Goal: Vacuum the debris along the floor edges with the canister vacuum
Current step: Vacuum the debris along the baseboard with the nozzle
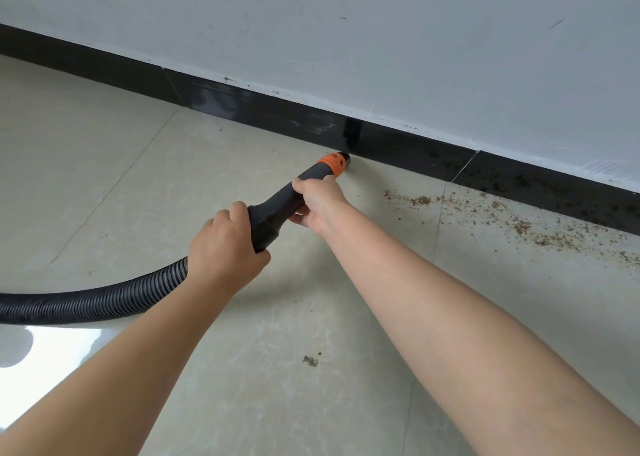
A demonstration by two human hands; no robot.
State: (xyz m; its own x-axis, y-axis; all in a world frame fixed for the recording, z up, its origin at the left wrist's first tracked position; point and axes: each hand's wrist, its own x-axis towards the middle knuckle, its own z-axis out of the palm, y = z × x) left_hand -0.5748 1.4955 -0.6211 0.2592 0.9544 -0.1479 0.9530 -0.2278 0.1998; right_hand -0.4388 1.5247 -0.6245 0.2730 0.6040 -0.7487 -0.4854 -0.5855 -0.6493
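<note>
- The vacuum handle, a black tapered tube, runs diagonally from lower left to upper right between both hands.
- The left hand forms the rear grip, fingers curled round the wide end of the handle where the hose joins.
- The right hand forms the forward grip, fingers wrapped over the narrow part just behind the orange collar.
- The nozzle tip, short and black, sits beyond the collar, at the seam of floor and baseboard.
- The debris, brown crumbly grains, lies scattered along the floor edge to the right of the nozzle, apart from it; a small dark clump lies nearer the person.
- The hose is black, ribbed and flexible, curving away to the left edge.
- The floor is glossy pale tile; the baseboard is glossy black; the wall above is white and scuffed.
- Both forearms are bare and extended forward, the right reaching further.
</note>
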